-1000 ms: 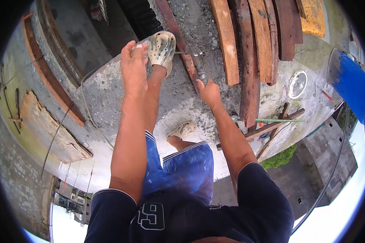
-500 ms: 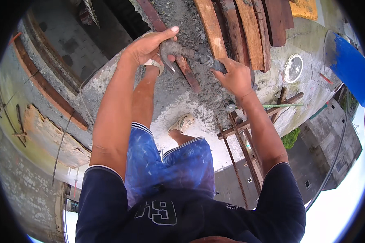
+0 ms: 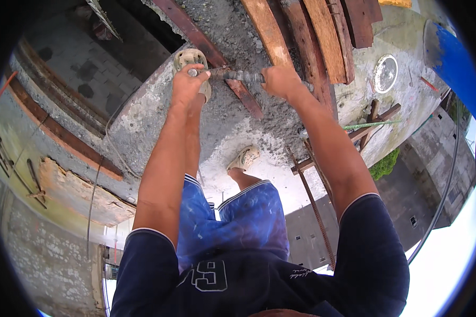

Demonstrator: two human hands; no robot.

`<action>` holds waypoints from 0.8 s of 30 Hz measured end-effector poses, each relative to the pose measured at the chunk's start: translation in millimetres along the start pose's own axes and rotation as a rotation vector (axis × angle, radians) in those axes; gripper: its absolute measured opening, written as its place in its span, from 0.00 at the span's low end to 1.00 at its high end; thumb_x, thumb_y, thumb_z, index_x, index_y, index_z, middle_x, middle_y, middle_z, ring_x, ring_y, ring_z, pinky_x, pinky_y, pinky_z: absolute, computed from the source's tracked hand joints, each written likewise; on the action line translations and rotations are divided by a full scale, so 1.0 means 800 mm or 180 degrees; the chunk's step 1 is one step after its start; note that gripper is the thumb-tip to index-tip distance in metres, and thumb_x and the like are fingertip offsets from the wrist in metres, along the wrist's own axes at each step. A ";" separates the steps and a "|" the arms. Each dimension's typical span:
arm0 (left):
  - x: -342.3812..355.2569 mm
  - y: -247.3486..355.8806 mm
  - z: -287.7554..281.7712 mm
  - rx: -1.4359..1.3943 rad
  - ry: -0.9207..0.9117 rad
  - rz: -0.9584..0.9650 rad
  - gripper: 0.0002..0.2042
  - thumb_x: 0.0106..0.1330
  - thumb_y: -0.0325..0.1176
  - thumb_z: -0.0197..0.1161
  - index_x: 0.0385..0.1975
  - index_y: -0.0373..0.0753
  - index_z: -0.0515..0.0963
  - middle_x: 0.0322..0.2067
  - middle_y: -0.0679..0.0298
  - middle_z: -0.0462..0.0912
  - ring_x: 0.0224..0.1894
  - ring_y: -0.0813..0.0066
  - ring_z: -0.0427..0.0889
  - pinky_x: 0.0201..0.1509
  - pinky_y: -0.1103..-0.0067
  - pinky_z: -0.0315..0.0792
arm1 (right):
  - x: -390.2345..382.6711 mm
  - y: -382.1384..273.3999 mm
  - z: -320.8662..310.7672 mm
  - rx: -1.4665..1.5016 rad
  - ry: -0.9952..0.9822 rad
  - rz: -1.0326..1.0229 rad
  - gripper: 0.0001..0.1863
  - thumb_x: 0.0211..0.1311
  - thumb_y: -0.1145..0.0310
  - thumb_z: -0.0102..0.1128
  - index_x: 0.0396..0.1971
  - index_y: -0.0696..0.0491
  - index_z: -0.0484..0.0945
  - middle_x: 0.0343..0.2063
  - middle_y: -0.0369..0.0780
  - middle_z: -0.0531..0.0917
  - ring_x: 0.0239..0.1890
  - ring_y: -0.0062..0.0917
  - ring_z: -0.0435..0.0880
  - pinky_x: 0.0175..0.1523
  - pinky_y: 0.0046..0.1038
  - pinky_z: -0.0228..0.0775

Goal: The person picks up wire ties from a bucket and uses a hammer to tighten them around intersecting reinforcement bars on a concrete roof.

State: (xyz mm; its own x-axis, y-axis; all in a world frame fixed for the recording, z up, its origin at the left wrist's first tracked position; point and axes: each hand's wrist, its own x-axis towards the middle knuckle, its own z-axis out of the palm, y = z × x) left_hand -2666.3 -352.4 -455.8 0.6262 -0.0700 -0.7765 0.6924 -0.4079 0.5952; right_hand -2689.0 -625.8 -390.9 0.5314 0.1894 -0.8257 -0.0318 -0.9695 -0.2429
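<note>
My left hand (image 3: 188, 85) is closed around the head end of a dark hammer (image 3: 227, 74), just over my left clog (image 3: 192, 55). My right hand (image 3: 280, 83) grips the hammer's grey, wrapped-looking handle, so the tool lies roughly crosswise between both hands. Beneath it a narrow reddish wooden bar (image 3: 245, 103) runs diagonally over rough, rubble-covered concrete (image 3: 274, 119). The hammer's claw is mostly hidden by my left fingers.
Several loose planks (image 3: 320, 31) lie at upper right, beside a white round lid (image 3: 384, 74) and a blue sheet (image 3: 452, 68). A dark opening (image 3: 84, 74) is at upper left. Crossed timbers (image 3: 373, 130) and a rebar (image 3: 313, 206) are near the concrete's right edge.
My left hand, open and away from the hammer earlier, has closed on its head end. The hammer has turned from tilted to nearly crosswise, and my right hand has moved upward since half a second ago.
</note>
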 end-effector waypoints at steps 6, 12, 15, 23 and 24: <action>-0.006 -0.007 0.019 0.0599 0.0276 0.0074 0.20 0.54 0.37 0.71 0.48 0.40 0.82 0.32 0.54 0.85 0.36 0.65 0.84 0.42 0.74 0.76 | 0.016 0.009 0.001 -0.0276 -0.0038 0.0125 0.13 0.59 0.64 0.60 0.42 0.50 0.81 0.42 0.44 0.85 0.48 0.39 0.83 0.51 0.39 0.75; 0.004 -0.013 0.028 0.1867 0.0163 0.0099 0.21 0.57 0.41 0.68 0.47 0.35 0.82 0.38 0.47 0.85 0.43 0.52 0.84 0.48 0.68 0.76 | 0.013 0.009 0.003 -0.0415 -0.0027 0.0258 0.12 0.61 0.70 0.54 0.44 0.50 0.81 0.41 0.44 0.86 0.46 0.39 0.85 0.50 0.38 0.76; 0.028 0.012 0.030 0.2345 -0.0581 -0.0474 0.20 0.58 0.42 0.67 0.42 0.31 0.82 0.36 0.48 0.85 0.39 0.51 0.85 0.45 0.67 0.77 | 0.014 0.018 0.002 -0.0416 0.0114 0.0231 0.13 0.57 0.71 0.56 0.41 0.51 0.83 0.39 0.45 0.86 0.44 0.39 0.86 0.48 0.38 0.77; 0.065 0.002 0.018 0.2362 -0.1539 -0.1142 0.20 0.57 0.45 0.66 0.27 0.28 0.79 0.21 0.59 0.79 0.20 0.65 0.81 0.22 0.69 0.74 | 0.045 -0.003 -0.091 -0.0768 -0.1318 0.0255 0.16 0.43 0.66 0.69 0.34 0.57 0.85 0.30 0.46 0.86 0.31 0.38 0.87 0.36 0.38 0.79; 0.060 -0.005 0.026 0.2285 -0.1610 -0.1272 0.19 0.58 0.44 0.66 0.25 0.30 0.78 0.19 0.60 0.78 0.19 0.67 0.79 0.20 0.70 0.72 | 0.034 0.005 -0.090 -0.0445 -0.1539 0.0437 0.14 0.48 0.65 0.68 0.34 0.58 0.85 0.33 0.45 0.87 0.35 0.38 0.87 0.39 0.37 0.79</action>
State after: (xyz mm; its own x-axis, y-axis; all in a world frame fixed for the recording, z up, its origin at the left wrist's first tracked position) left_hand -2646.4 -373.0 -499.6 0.0471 -0.1208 -0.9916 0.3317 -0.9345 0.1296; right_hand -2614.1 -635.5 -377.6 0.0775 0.0772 -0.9940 0.0572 -0.9957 -0.0729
